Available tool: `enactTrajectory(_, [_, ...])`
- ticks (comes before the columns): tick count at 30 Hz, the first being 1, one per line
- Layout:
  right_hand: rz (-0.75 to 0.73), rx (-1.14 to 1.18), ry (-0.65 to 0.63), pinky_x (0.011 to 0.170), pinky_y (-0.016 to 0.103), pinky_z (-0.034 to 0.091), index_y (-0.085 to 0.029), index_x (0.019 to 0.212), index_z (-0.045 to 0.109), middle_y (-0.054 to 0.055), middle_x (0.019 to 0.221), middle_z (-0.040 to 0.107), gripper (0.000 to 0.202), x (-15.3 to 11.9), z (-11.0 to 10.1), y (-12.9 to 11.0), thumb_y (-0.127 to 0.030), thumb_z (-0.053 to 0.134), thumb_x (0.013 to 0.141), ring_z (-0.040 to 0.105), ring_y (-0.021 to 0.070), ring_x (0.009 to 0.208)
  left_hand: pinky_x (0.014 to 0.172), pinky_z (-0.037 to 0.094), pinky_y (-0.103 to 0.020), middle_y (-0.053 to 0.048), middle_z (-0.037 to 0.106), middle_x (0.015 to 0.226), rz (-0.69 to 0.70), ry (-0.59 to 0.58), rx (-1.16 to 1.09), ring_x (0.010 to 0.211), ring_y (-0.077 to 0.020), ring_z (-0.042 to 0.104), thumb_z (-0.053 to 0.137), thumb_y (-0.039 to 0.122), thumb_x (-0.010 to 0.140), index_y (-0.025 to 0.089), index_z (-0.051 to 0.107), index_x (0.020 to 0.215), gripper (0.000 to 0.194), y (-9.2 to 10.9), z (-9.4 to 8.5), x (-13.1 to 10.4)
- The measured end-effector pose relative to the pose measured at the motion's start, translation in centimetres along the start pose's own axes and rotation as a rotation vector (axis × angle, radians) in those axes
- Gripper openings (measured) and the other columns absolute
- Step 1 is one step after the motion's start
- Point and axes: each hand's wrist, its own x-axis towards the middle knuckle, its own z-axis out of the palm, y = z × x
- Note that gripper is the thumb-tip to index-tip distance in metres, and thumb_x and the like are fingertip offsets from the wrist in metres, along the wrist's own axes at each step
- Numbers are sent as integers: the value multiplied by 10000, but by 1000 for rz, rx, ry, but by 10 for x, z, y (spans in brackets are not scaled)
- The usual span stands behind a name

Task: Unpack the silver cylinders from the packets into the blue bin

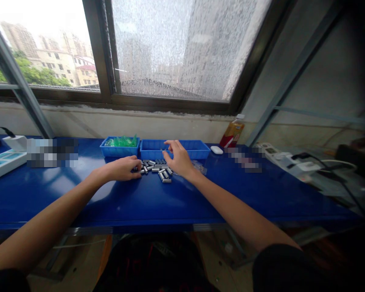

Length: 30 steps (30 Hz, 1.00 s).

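Several short silver metal cylinders (pixel 166 181) lie in a loose pile on the blue table. At the pile's left end is my left hand (pixel 124 168), its fingers curled down among the cylinders. What sits between its fingertips is hidden. My right hand (pixel 179 159) is raised over the pile's right side, in front of a long blue bin (pixel 197 154). Its thumb and fingers are apart, and I see nothing held between them. Left of that bin, a smaller blue bin (pixel 120 152) holds crumpled green translucent pieces (pixel 123 141).
Clear plastic bags (pixel 199 167) lie right of the pile. A white case (pixel 216 150) and a drink bottle (pixel 232 132) stand farther right by the wall. White power strips (pixel 6 160) with cables sit at both ends. Metal frame posts and a window bound the back.
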Motion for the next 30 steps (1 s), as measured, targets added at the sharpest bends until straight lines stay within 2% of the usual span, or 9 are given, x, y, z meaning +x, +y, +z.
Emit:
enactTrajectory(2, [-32, 34, -17, 781, 329, 426, -169, 1016, 497, 77, 925, 522, 270, -3, 5, -6, -109, 432, 761, 506, 197, 878, 717, 417, -282, -64, 546, 907, -18, 0, -2, 776, -180, 549, 516, 350, 765, 175, 590, 883, 224, 0, -1, -1])
enactTrajectory(5, [-75, 28, 6, 805, 346, 413, -182, 980, 487, 77, 930, 487, 371, -8, 8, -16, -2, 388, 671, 475, 205, 897, 681, 409, -261, -50, 565, 873, -9, 19, 11, 730, -162, 552, 518, 339, 766, 177, 609, 844, 200, -1, -3, -1])
enactTrajectory(8, [-110, 2, 32, 827, 353, 407, -184, 960, 480, 83, 936, 453, 423, -9, 6, -23, 32, 374, 613, 442, 214, 923, 704, 405, -257, -50, 589, 847, 39, 61, 14, 746, -158, 561, 486, 335, 792, 168, 616, 805, 212, 0, -8, 0])
enactTrajectory(12, [-143, 56, 20, 795, 318, 425, -181, 961, 471, 77, 920, 439, 425, -9, -1, -28, 34, 354, 613, 460, 191, 894, 667, 407, -249, -46, 632, 785, 68, 152, -105, 714, -148, 570, 437, 311, 825, 146, 602, 834, 234, 7, -14, 1])
enactTrajectory(15, [-182, 101, -43, 783, 315, 429, -183, 993, 473, 72, 932, 468, 390, -9, -4, -33, 13, 343, 682, 482, 179, 875, 612, 404, -239, -35, 636, 733, 52, 175, -201, 646, -130, 560, 431, 302, 834, 134, 578, 858, 225, 13, -15, 2])
enactTrajectory(18, [-252, 134, -141, 767, 319, 435, -171, 1078, 456, 77, 964, 499, 332, -10, -4, -39, -76, 419, 762, 498, 180, 865, 599, 408, -234, -32, 627, 727, 64, 186, -254, 632, -120, 553, 413, 301, 849, 134, 560, 856, 223, 16, -16, 2])
enactTrajectory(21, [-310, 111, -209, 764, 318, 431, -168, 1033, 489, 71, 924, 526, 238, -11, -3, -41, -149, 489, 796, 506, 179, 848, 605, 414, -238, -28, 607, 702, 103, 189, -261, 625, -116, 542, 370, 324, 874, 138, 550, 805, 268, 18, -17, 1])
enactTrajectory(24, [-327, 73, -224, 754, 305, 422, -175, 918, 526, 60, 859, 546, 100, -11, -3, -40, -188, 451, 854, 510, 170, 814, 613, 417, -241, -27, 593, 677, 131, 180, -258, 622, -116, 537, 325, 337, 893, 143, 542, 756, 321, 19, -17, 1])
enactTrajectory(30, [-335, 49, -197, 722, 288, 412, -162, 926, 523, 58, 836, 570, 133, -11, -5, -40, -267, 468, 865, 509, 166, 781, 619, 425, -249, -27, 580, 661, 103, 197, -310, 625, -122, 539, 260, 340, 908, 145, 529, 716, 384, 21, -18, 1])
